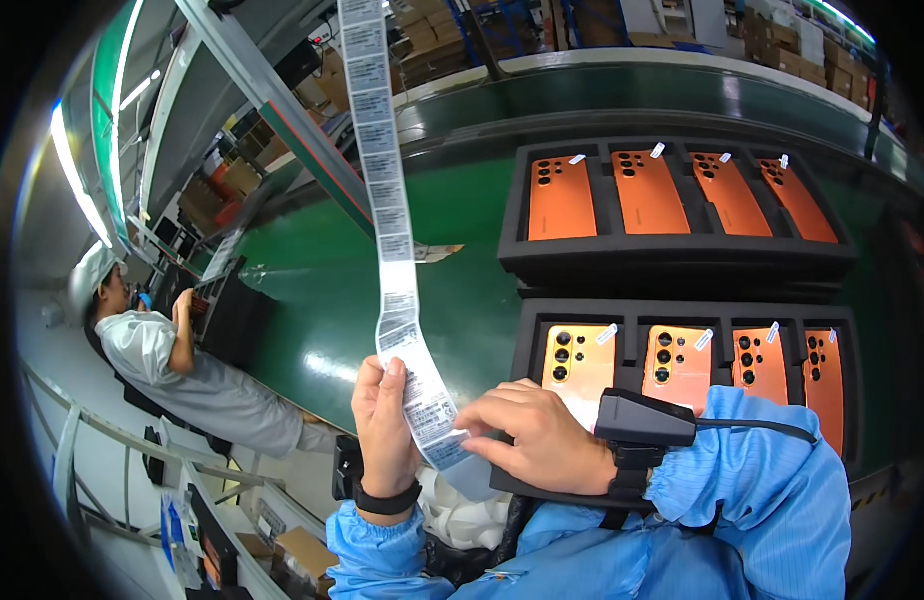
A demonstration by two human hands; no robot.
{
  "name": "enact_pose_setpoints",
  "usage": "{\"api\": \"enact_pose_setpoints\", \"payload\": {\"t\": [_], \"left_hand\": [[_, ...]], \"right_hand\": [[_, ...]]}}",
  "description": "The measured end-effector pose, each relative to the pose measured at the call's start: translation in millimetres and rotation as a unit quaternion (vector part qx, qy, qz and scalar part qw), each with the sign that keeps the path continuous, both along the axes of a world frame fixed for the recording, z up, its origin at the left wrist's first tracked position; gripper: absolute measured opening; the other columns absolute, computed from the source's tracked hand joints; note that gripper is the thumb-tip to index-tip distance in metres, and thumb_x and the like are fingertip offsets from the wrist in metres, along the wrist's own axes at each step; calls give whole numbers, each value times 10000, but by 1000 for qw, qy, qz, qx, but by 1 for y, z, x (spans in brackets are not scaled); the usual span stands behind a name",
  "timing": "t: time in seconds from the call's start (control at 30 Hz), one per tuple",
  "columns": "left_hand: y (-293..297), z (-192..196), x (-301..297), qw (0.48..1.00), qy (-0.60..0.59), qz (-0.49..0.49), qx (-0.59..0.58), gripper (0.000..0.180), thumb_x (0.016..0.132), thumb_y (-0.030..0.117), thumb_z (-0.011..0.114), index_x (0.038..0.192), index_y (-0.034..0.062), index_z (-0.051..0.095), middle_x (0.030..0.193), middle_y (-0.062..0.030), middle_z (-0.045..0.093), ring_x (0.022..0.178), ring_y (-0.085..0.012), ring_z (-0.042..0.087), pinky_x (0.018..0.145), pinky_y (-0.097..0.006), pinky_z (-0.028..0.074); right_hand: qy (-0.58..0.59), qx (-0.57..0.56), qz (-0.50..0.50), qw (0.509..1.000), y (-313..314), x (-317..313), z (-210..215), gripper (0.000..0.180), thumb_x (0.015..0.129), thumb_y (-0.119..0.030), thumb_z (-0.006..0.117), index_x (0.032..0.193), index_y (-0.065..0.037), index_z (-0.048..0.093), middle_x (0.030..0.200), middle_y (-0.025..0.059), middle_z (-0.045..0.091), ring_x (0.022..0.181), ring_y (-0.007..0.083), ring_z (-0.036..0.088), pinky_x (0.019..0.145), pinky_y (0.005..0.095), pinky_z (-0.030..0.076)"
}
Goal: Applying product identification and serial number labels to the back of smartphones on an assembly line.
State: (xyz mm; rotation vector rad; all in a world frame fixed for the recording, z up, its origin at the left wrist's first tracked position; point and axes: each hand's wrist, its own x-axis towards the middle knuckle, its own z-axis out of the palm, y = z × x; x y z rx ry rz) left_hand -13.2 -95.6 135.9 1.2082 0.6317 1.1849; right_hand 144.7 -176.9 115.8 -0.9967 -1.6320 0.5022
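I have a green work surface running across the middle of my view, and a co-worker in white clothes beside it at nine o'clock. A far black tray lies at two o'clock, and a near black tray sits between three and four, each holding four orange phones in a row. The strip of printed labels hangs from eleven o'clock down to six, where its lower end curls over a crumpled white heap. My wearer's blue sleeves come in from below. At seven o'clock I see the left hand gripping the strip, its thumb pressed on the front near the edge. At five o'clock the right hand reaches across with bent fingers, thumb and fingertips touching the strip's right edge; I cannot tell whether they pinch it. A dark device rides on that wrist, a black band on the other. Smallest, a white tag stands at the top of every phone, such as the far tray's leftmost phone.
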Motion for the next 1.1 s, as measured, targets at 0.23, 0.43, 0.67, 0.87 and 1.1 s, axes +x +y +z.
{"api": "enact_pose_setpoints", "payload": {"t": [0.23,0.43,0.67,0.87,1.1], "left_hand": [[-18,0,0,996,33,-70,-38,174,882,29,607,1038,-47,600,971,-95,669,826,-117,634,741,-250,505],[-31,3,5,997,41,-56,-22,164,890,29,596,1034,-50,608,954,-103,677,812,-119,637,746,-252,504],[-42,11,6,996,54,-70,-4,190,909,36,557,1066,-65,591,1062,-193,660,968,-220,653,860,-315,513],[-42,12,2,996,-3,-68,-61,205,920,37,517,1079,-76,581,1058,-194,650,1035,-283,639,879,-355,525],[-32,12,-3,991,-23,-92,-97,212,928,57,509,1078,-79,571,1053,-187,648,1009,-289,646,847,-369,542]], "right_hand": [[-21,48,-49,997,-2,10,2,237,763,-106,718,991,-45,687,792,55,640,738,214,594,734,339,409],[-53,37,-72,995,-6,13,6,196,739,-115,739,934,-98,717,751,-2,596,710,161,559,723,316,352],[-142,172,-127,966,-5,14,13,221,635,-110,731,855,-124,725,747,-39,566,752,152,549,697,335,360],[-204,291,-135,925,-2,11,14,243,594,-101,681,835,-110,713,753,-50,563,757,155,543,700,376,394],[-194,340,-122,912,-2,8,13,232,587,-108,685,819,-96,695,826,-29,579,785,174,544,734,388,403]]}}
